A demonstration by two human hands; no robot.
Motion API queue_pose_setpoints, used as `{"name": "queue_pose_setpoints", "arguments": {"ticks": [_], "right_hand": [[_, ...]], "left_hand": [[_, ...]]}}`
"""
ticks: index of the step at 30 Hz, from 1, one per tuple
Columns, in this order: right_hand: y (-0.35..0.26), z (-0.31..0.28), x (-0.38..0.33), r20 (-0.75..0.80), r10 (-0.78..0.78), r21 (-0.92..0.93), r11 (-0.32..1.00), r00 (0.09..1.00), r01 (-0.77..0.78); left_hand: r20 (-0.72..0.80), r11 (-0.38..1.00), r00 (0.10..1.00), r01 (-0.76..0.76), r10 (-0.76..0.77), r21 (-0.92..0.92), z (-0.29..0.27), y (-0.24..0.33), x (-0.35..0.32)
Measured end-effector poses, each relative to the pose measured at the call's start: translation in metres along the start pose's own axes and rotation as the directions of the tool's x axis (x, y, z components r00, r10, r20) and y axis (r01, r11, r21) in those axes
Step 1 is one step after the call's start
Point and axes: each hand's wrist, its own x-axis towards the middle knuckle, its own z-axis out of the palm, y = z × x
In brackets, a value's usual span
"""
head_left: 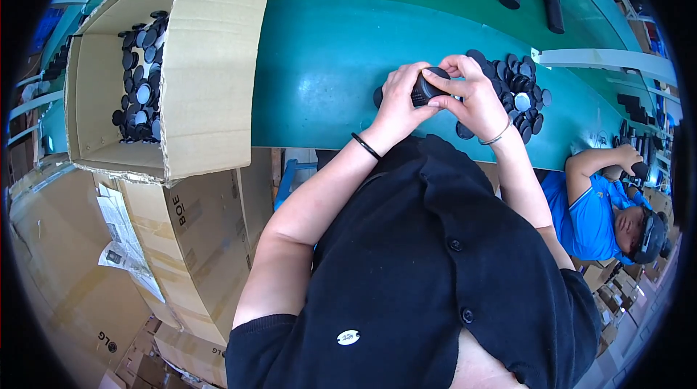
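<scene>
One smooth green surface [327, 41] is noted, flanked at left by an open corrugated carton [218, 62]. Over the surface, left hand [396, 101] and right hand [475, 96] are closed around a black cylinder [421, 93]. It is judged light, stiff, slightly slippery; best gripped by its ridged side. Flat, round black discs [518, 84] are heaped at right.

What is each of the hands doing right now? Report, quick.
Left hand: closed, holding a black cylindrical piece.
Right hand: closed on the same piece, thumb and fingers against it.
</scene>
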Motion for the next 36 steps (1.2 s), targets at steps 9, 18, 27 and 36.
{"name": "queue_pose_setpoints", "arguments": {"ticks": [9, 18, 27, 36], "right_hand": [[0.001, 0.003, -0.001, 0.013, -0.046, -0.017, 0.999, 0.999, 0.046], [-0.005, 0.002, -0.004, 0.049, 0.217, 0.288, 0.932, 0.975, -0.221], [-0.002, 0.004, -0.005, -0.021, 0.13, 0.165, 0.978, 0.991, -0.125], [-0.004, -0.001, -0.001, 0.033, 0.068, 0.031, 0.997, 0.997, -0.069]], "left_hand": [[-0.017, 0.998, 0.998, -0.06, 0.06, -0.002, -0.003, 0.004, -0.002], [0.002, 0.998, 0.999, -0.04, 0.04, 0.058, 0.004, -0.006, -0.002], [0.004, 0.999, 1.0, -0.024, 0.024, 0.045, 0.002, -0.003, -0.001], [-0.045, 0.997, 0.997, -0.062, 0.064, 0.052, 0.004, -0.005, -0.002]]}}
